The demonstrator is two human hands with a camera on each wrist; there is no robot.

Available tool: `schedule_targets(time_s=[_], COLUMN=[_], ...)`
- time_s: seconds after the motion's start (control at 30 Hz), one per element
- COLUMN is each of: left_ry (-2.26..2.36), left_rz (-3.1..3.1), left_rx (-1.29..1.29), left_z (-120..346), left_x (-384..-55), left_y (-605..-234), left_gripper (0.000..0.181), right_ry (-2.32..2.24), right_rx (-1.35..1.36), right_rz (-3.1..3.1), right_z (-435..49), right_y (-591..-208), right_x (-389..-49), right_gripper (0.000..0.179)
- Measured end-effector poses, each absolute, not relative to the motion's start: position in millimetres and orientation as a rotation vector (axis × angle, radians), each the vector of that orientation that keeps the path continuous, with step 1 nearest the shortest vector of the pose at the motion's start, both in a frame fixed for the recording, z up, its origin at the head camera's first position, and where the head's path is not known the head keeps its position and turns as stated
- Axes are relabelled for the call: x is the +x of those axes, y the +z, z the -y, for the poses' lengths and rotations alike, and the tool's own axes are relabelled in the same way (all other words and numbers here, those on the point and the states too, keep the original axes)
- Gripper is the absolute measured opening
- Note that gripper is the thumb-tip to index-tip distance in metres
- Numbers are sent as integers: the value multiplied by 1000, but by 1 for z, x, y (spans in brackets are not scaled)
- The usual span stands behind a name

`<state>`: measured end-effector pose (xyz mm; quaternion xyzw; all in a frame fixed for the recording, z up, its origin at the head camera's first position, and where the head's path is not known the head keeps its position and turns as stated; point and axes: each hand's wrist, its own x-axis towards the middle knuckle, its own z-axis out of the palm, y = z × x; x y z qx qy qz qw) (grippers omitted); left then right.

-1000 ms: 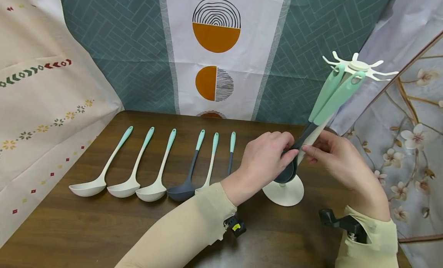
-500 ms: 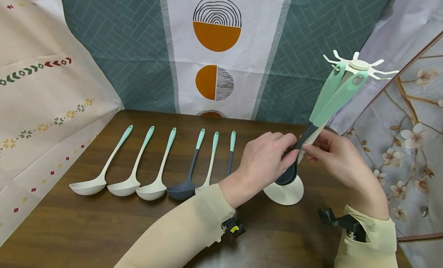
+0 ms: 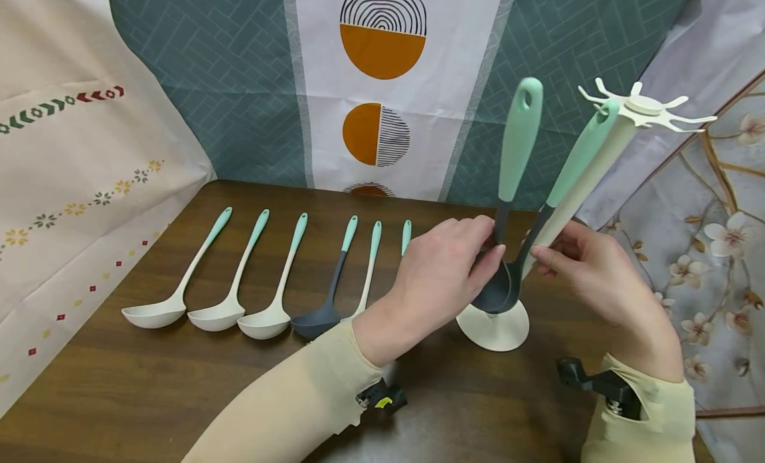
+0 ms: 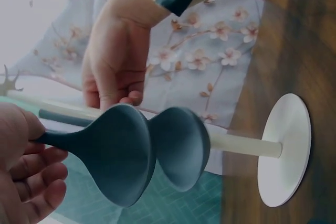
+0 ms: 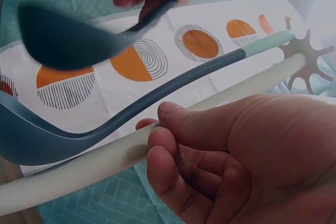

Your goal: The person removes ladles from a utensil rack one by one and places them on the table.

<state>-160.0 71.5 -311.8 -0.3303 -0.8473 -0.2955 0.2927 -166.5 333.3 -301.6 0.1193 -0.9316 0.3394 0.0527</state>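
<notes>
My left hand (image 3: 439, 270) pinches the shaft of a dark grey ladle (image 3: 520, 141) with a mint handle. This ladle stands nearly upright, its handle free of the rack. A second dark ladle (image 3: 576, 161) hangs by its handle hole from an arm of the white rotating utensil stand (image 3: 588, 184). My right hand (image 3: 597, 270) grips the stand's pole, which leans to the right in the head view. In the left wrist view, the held ladle's bowl (image 4: 118, 156) is in front of the hanging ladle's bowl (image 4: 181, 150), and the round base (image 4: 286, 150) shows beyond.
On the brown wooden table (image 3: 149, 396), a row of several ladles lies to the left: white ones (image 3: 263, 323) with mint handles and a dark one (image 3: 317, 320). My left forearm hides part of the row. Patterned cloths (image 3: 239, 104) hang behind and at both sides.
The held ladle's handle has come away from the stand's top and swung left. My left hand has shifted slightly left with it. My right hand stays on the pole.
</notes>
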Motion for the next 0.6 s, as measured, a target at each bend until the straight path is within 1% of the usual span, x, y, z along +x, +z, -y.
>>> schedule_targets(time_s=[0.23,0.5,0.6], left_ry=[-810,-790,-781], left_rz=[2313,2363,2387], left_rx=[-790,-719,-699], left_z=[-54,-28,-19], left_x=[-162,-168,-170], left_y=[-304,-301,-301], left_gripper=[14,13,13], right_ry=[1062,1067,1042], right_rx=[360,362,331], right_rz=[2824,2814,2823], right_z=[-334,-334,-332], right_y=[-302,-302,-301], right_x=[-165,-165,-164], right_gripper=[28,24,28])
